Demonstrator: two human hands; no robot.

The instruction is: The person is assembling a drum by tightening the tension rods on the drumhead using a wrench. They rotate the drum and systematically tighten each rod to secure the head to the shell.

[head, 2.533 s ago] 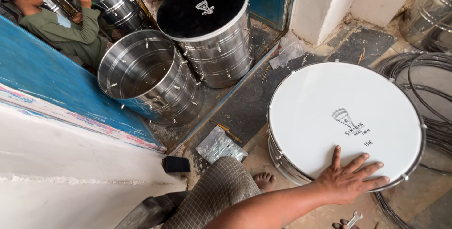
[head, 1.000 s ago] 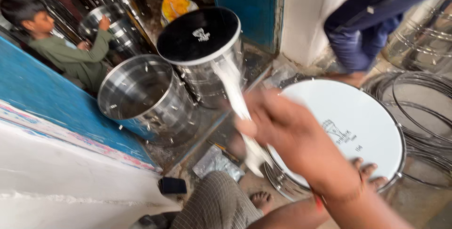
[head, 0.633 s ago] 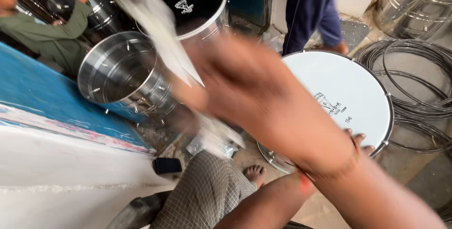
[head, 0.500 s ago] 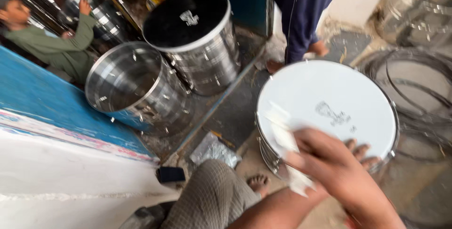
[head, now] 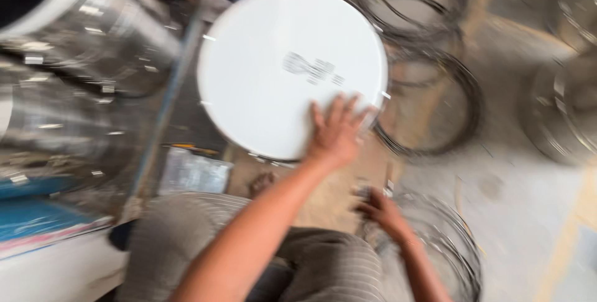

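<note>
The left hand [head: 336, 131] lies flat, fingers spread wide, on the near right edge of the white drum [head: 292, 69], which sits on the floor [head: 516, 215] between shiny metal shells [head: 81, 47] on the left and dark wire hoops [head: 435, 109] on the right. The right hand [head: 382, 212] is low beside the knee, at some small metal pieces [head: 373, 189] on the floor just below the drum; blur hides whether it grips anything. A foil packet [head: 194, 171] lies left of a bare foot [head: 261, 184].
</note>
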